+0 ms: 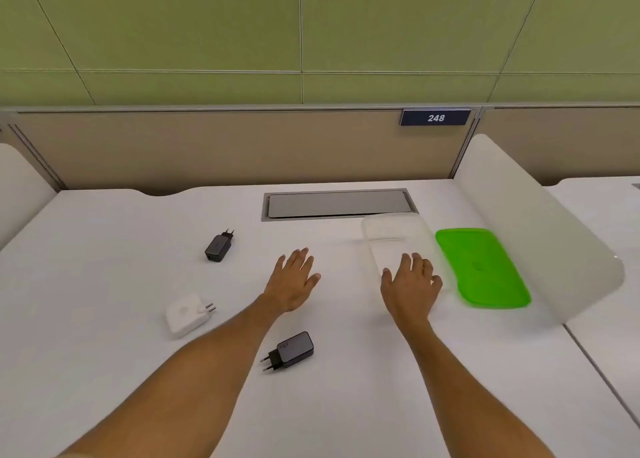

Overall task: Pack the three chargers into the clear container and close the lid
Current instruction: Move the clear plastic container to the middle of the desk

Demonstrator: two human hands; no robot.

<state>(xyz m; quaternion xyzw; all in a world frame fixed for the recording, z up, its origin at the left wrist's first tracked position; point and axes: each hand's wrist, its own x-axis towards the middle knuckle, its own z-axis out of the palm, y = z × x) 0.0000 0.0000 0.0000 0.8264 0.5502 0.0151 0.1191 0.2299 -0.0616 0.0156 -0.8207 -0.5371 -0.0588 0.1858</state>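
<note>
Three chargers lie apart on the white desk: a black charger (219,246) at the far left, a white charger (187,315) nearer on the left, and a dark grey charger (290,351) close to me between my forearms. The clear container (394,238) stands open at the right of centre, with nothing visible inside. Its green lid (483,267) lies flat on the desk just to its right. My left hand (294,283) hovers open, palm down, over the desk's middle. My right hand (412,286) is open, with its fingers over the container's near end.
A grey cable hatch (337,204) is set into the desk behind the container. A frosted divider panel (540,236) rises along the right edge, close to the lid. A beige partition with a sign "248" (435,117) closes the back.
</note>
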